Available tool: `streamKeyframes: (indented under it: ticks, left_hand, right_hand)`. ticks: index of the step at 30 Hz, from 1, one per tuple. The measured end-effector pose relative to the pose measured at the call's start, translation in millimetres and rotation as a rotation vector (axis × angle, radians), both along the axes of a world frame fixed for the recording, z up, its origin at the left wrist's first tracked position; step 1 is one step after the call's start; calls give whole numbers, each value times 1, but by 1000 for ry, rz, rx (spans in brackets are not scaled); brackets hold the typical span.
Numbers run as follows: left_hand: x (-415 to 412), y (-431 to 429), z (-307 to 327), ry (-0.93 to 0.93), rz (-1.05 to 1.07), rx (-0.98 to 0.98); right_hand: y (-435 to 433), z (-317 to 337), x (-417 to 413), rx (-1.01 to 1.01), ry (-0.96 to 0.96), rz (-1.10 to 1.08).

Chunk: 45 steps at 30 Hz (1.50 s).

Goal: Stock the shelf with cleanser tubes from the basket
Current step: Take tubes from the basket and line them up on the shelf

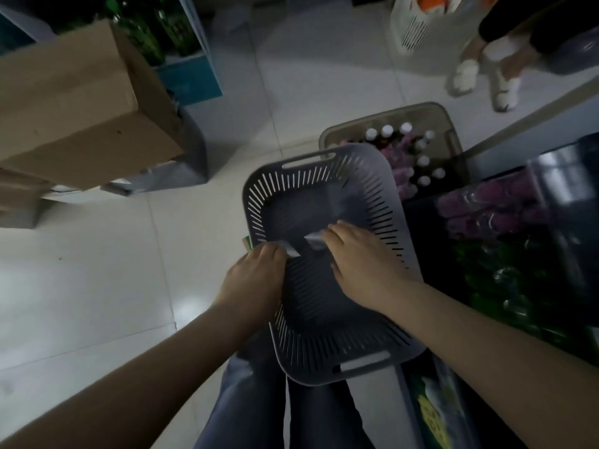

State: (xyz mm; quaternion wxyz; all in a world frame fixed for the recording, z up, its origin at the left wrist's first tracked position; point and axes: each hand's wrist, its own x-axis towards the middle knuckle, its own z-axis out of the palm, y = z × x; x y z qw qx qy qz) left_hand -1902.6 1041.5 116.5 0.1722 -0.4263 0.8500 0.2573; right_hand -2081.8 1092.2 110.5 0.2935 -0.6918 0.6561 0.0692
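A grey slotted basket (pixel 311 176) sits in front of me over my legs. My left hand (pixel 256 280) is at its left rim, fingers closed on the crimped end of a pale tube (pixel 290 249). Inside the basket my right hand (pixel 356 264) is closed on the end of a second pale tube (pixel 312 239). Both tubes are blurred and mostly hidden by my fingers. To the right stands the shelf (pixel 531 241), dark, with purple and green bottles on it.
A beige basket (pixel 450 124) of white-capped bottles stands behind the grey one. Cardboard boxes (pixel 71 102) are stacked at the left. Another person's feet (pixel 479 79) and a white basket (pixel 418 30) are at the top right. White tiled floor lies to the left.
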Motion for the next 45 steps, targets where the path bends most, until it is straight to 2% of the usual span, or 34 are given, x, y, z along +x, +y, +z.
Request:
streamKeyframes:
  ticks: [8, 13, 15, 21, 35, 45]
  left_hand:
    - [-10, -19, -42, -43, -144, 10]
    - [-14, -29, -62, -78, -295, -58]
    - [-17, -31, -64, -47, -285, -57]
    - [-27, -35, -71, -118, -254, -52]
    - [-25, -33, -68, -136, -200, -119]
    - [-32, -26, -12, -211, -218, -148]
  right_hand:
    - [-4, -58, 6, -15, -114, -144]
    - [-10, -79, 9, -21, -122, -165]
    - [-11, -85, 9, -15, -116, -182]
    - [-13, -98, 3, 17, -127, -206]
    - [-8, -84, -2, 78, -115, -200]
    - [4, -30, -7, 29, -129, -234]
